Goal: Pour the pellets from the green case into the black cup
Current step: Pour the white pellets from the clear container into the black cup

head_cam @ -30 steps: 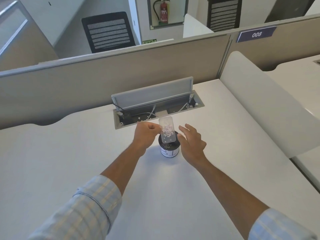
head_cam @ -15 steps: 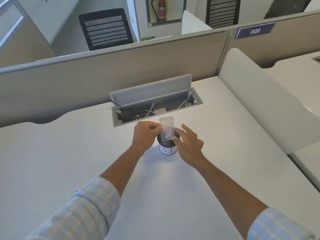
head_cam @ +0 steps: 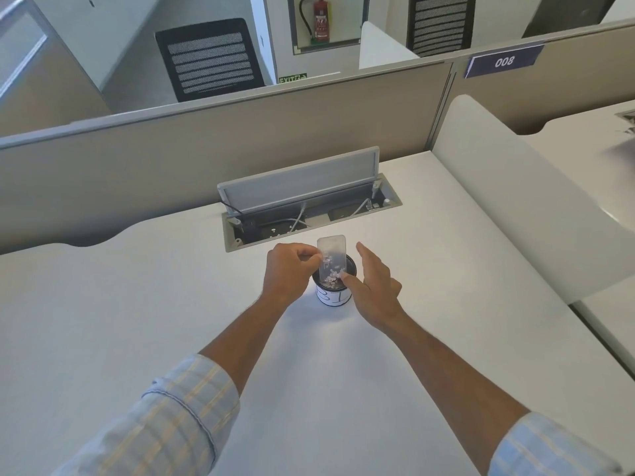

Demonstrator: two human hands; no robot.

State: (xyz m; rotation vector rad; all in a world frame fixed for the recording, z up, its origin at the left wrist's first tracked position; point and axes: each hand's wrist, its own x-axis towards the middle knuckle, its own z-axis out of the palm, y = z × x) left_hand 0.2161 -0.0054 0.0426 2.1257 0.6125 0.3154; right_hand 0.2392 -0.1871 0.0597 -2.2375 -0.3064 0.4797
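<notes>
A small clear, pale case (head_cam: 331, 253) stands tilted over the mouth of the black cup (head_cam: 334, 293), its lower end inside the rim. Pinkish-white pellets (head_cam: 331, 271) lie heaped in the case's lower half. My left hand (head_cam: 288, 272) pinches the case's left edge between thumb and fingers. My right hand (head_cam: 374, 286) is to the right of the cup, fingers spread, with one fingertip touching the case's lower right corner. The cup has a white label with handwriting and stands on the white desk (head_cam: 137, 304).
An open cable box (head_cam: 309, 214) with a raised grey lid and wires sits in the desk just behind the cup. A beige partition (head_cam: 206, 142) runs along the back. A white curved divider (head_cam: 515, 201) bounds the desk on the right.
My right hand came in from beside the cup and put a finger on the case's lower end. The pellets slid down towards the cup. My left hand kept its grip.
</notes>
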